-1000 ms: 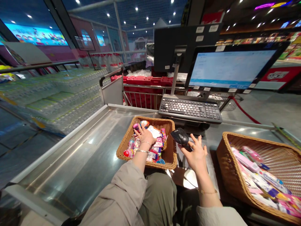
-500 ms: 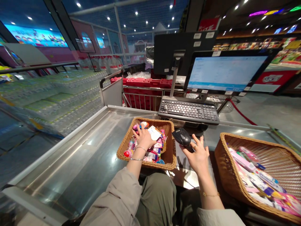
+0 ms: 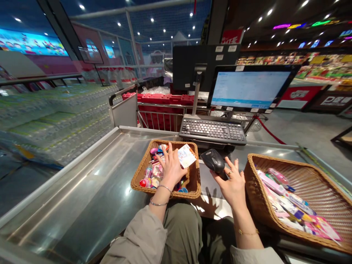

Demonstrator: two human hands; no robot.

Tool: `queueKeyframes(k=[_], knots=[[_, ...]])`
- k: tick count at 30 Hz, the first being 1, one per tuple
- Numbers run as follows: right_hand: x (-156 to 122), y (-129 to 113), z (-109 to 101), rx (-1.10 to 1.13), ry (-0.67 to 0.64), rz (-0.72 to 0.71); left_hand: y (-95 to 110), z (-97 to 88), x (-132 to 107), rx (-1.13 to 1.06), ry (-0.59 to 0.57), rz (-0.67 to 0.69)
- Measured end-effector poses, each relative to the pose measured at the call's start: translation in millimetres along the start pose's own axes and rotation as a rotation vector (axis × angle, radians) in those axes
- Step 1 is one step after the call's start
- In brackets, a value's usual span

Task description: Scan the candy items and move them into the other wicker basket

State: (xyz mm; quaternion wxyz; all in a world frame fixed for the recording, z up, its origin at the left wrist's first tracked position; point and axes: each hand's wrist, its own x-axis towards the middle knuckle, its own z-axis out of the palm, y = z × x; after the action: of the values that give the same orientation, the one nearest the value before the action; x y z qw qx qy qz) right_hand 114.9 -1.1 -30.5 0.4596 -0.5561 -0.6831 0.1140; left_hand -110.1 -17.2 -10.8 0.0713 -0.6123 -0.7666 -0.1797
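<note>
My left hand (image 3: 173, 168) is over the smaller wicker basket (image 3: 194, 189), its fingers spread among small packets. Right beside its thumb and index finger is a white printed card (image 3: 187, 156); whether they grip it is unclear. Pink packets (image 3: 158, 170) and a bottle-like item with a red top (image 3: 144, 182) lie under and beside the hand. A black barcode scanner (image 3: 213, 160) sits in my right hand (image 3: 232, 179), its head pointing left toward the basket. The thumb and fingers rest around its handle, which is mostly hidden, while some fingertips stick out.
A larger wicker basket (image 3: 254, 194) with pink and white packages stands at the right. Behind the hands are a keyboard (image 3: 213, 128) and a lit monitor (image 3: 247, 88). The metal counter (image 3: 101, 183) extends left, with a raised rim. Stacked bottle packs (image 3: 60, 110) stand beyond it.
My left hand has moved right within the basket, and the white card has shifted right with it. The right hand still holds the scanner. The view has turned slightly right.
</note>
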Motion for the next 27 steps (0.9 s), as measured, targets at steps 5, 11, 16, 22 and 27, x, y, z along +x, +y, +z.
queueKeyframes(k=[5,11,16,22,27], knots=[[-1.8,-1.8,-11.9,-0.016,0.034,-0.041,9.0,-3.2,-4.4,-0.013,0.03,0.045],[-3.6,-0.4,-22.4,-0.055,0.079,-0.111,23.7,-6.0,-9.0,-0.015,0.031,0.072],[-7.2,-0.3,-29.1,-0.077,0.085,-0.148,33.3,-4.7,-12.8,-0.035,0.054,0.124],[-10.9,0.4,-35.3,-0.095,0.08,-0.15,38.8,-3.2,-15.0,-0.055,0.088,0.151],[-12.5,2.6,-37.0,-0.111,0.088,-0.169,42.4,-2.8,-15.2,-0.046,0.08,0.157]])
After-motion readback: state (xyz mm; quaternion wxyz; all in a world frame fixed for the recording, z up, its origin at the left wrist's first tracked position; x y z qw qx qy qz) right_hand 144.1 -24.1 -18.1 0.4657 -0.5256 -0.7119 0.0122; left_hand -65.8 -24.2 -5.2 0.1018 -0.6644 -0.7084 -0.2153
